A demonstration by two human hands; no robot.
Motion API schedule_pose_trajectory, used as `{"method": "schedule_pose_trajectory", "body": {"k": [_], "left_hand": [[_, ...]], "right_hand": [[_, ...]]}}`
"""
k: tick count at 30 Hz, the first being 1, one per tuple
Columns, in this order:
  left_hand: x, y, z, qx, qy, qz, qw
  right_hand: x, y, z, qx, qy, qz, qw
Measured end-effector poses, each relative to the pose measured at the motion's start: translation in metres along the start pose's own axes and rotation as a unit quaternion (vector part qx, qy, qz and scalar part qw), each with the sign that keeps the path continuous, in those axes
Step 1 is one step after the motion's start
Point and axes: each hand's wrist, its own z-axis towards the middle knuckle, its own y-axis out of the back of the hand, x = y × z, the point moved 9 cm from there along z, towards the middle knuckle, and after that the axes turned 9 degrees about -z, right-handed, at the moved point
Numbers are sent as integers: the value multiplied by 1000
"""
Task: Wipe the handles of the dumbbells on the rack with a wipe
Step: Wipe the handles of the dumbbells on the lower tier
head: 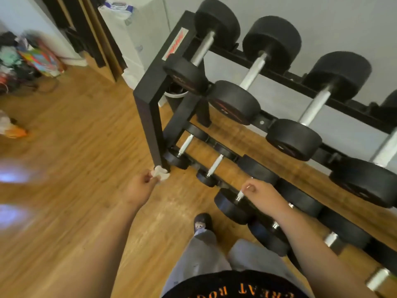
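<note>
Where left hand (140, 187) pinches wipe (160, 173), rack post (150, 117) just ahead.

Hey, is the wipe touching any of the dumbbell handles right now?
Apart. The head view shows the wipe pinched in the left hand by the foot of the rack post, with a clear gap to the nearest lower handle.

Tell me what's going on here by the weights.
A person stands at a two-tier dumbbell rack. The left hand pinches a crumpled white wipe near the foot of the rack's end post. The right hand hangs loosely curled, apparently holding nothing, just above a lower-tier dumbbell. The wipe is not on any handle at this moment.
</note>
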Motion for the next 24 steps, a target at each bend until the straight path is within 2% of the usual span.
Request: {"method": "schedule_pose_trajectory", "body": {"k": [4, 9, 16, 20, 24], "left_hand": [[16, 31, 15, -38, 16, -23, 999], [28, 6, 7, -8, 35, -56, 998], [28, -22, 26, -5, -1, -110, 994], [54, -35, 74, -30, -1, -107, 994], [109, -66, 147, -85, -17, -114, 990]], "right_hand": [[42, -13, 14, 18, 38, 22, 999], [72, -43, 36, 43, 75, 19, 996], [105, -83, 75, 94, 108, 26, 989], [119, -115, 128, 90, 110, 39, 989], [127, -162, 218, 29, 114, 104, 988]]}}
